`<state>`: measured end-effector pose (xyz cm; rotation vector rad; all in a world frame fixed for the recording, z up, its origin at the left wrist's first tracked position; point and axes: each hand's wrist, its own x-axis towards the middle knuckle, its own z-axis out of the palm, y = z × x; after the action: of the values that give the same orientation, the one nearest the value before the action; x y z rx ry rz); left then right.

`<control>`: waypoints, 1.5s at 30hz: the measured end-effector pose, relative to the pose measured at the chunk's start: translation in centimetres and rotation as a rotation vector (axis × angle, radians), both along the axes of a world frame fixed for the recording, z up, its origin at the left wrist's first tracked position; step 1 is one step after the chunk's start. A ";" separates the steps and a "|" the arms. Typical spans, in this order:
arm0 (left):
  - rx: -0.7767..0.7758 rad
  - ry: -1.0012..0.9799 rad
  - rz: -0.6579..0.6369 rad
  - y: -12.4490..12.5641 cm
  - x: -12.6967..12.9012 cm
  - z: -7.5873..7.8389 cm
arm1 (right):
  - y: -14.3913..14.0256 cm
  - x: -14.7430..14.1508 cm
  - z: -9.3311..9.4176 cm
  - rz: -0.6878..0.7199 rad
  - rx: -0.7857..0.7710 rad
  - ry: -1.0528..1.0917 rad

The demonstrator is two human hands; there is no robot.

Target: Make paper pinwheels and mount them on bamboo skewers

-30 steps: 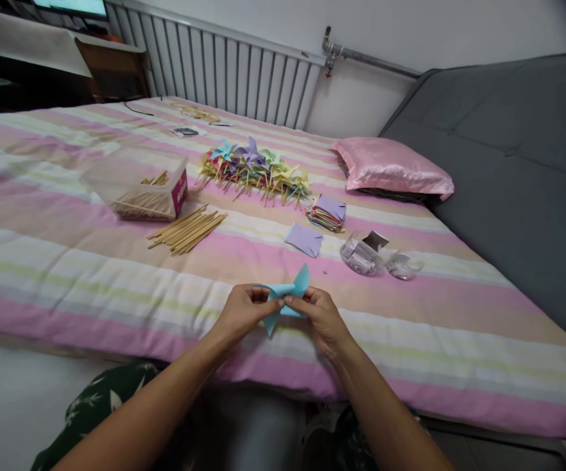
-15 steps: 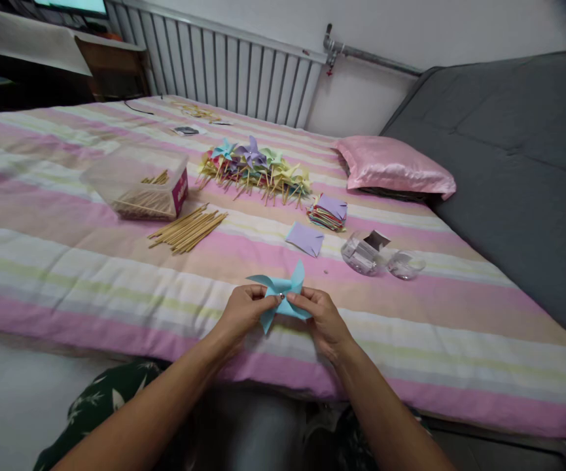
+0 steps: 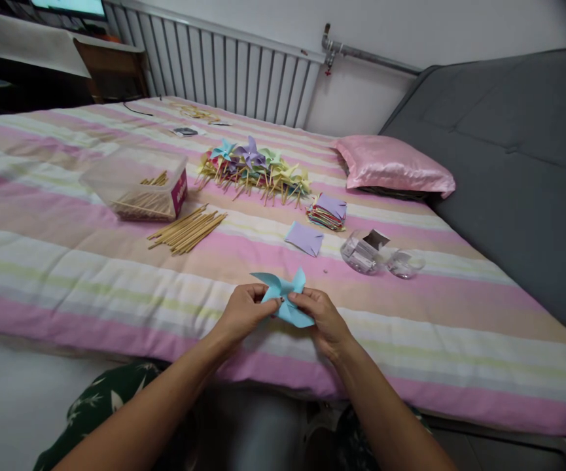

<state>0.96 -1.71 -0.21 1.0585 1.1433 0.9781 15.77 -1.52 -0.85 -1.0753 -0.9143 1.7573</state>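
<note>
Head view: the left hand (image 3: 244,313) and right hand (image 3: 322,314) meet over the near edge of the striped bedspread (image 3: 67,261), both closed in a fingertip pinch on a light blue paper pinwheel (image 3: 283,297). The thumbs and forefingers press at its centre, where the folded corners gather; two vanes stand up above the fingers and another spreads out below the right thumb. The pinwheel is held just above the bedspread, apart from everything else. The step in hand appears to be fastening the folded corners at the hub; whether a pin is already seated there is too small to tell. The next move likely calls for a steady pinch with one hand so the corners do not spring open, freeing the other to reach for a stick. Beyond the hands lies a single purple paper square (image 3: 304,238), and behind it a stack of coloured paper squares (image 3: 327,212). To the right sit two small clear plastic containers (image 3: 378,256). To the left lies a loose bundle of wooden sticks (image 3: 187,230), beside a clear plastic box (image 3: 138,182) holding more sticks. Further back rests a heap of finished pinwheels (image 3: 256,169), with a pink pillow (image 3: 393,167) near the grey headboard (image 3: 518,163).
</note>
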 end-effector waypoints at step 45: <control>0.077 0.017 0.052 -0.4 0.0 0.0 | -0.8 -0.8 -0.2 -0.037 0.114 0.061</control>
<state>0.92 -2.13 -0.16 1.1053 1.1591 1.0634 14.97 -2.28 -1.03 -0.9541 -0.9391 1.6775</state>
